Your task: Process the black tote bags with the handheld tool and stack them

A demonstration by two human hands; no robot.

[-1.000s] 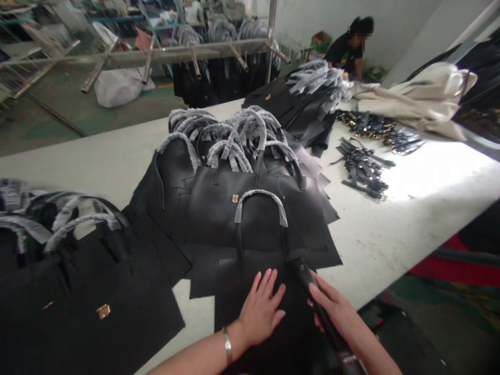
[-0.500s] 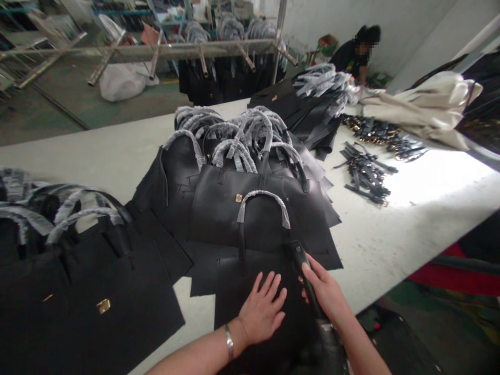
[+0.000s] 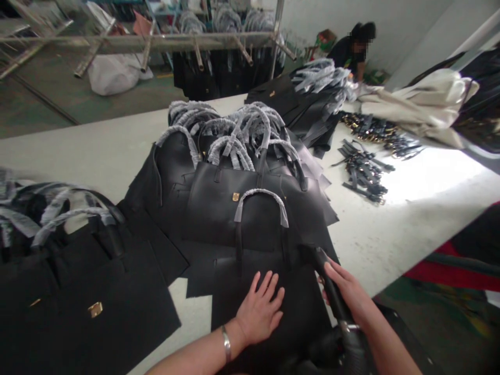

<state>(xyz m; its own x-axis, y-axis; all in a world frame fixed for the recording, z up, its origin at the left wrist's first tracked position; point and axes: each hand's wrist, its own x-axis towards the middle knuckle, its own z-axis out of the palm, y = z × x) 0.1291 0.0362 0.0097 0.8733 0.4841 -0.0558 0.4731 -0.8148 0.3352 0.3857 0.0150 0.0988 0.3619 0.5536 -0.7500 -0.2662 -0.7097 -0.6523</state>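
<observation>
My left hand (image 3: pixel 260 307) lies spread and flat on a black bag panel (image 3: pixel 297 297) in front of me, a metal bangle on its wrist. That panel carries an arched handle (image 3: pixel 263 194) wrapped in white film. My right hand (image 3: pixel 346 289) is wrapped around a black tube-shaped tool (image 3: pixel 336 291) with a flat front end, a metal ring and a thicker rear part. Its front end is over the panel's right edge; whether it touches is unclear. Behind lies a heap of black bag panels (image 3: pixel 242 219) with film-wrapped handles and a gold clasp (image 3: pixel 235 197).
More black panels (image 3: pixel 128 291) lie at the left on the white table (image 3: pixel 78 146). Black straps with metal fittings (image 3: pixel 365 172) and beige cloth (image 3: pixel 417 104) are at the right. Past the table are a metal rack (image 3: pixel 156 44) and a person (image 3: pixel 347 52).
My right hand and the tool have shifted right, from the foot of the handle to the panel's right edge. My left hand keeps its place on the panel. The view has shifted slightly.
</observation>
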